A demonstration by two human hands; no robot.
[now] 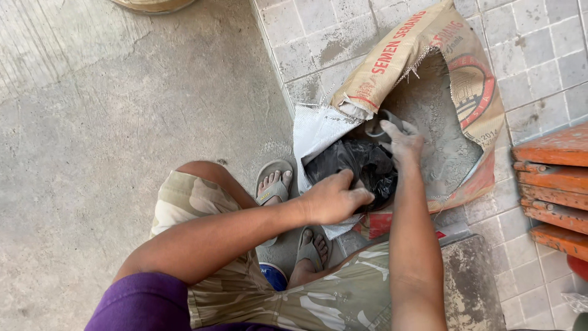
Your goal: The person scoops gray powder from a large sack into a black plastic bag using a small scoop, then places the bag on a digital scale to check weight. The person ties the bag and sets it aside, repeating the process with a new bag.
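Scooping looks under way: inside the torn cement sack [465, 92], the right hand [401, 142] has its fingers clamped on a dark scoop, while the left hand [334, 197] pinches the black plastic bag [361, 165] open at the sack's mouth, needing a steady tip into it.

Bag [358, 165] in sack [429, 67] mouth, crate [554, 184] to rt

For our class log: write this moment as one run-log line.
left hand: holds black bag open | right hand: grips scoop in cement sack
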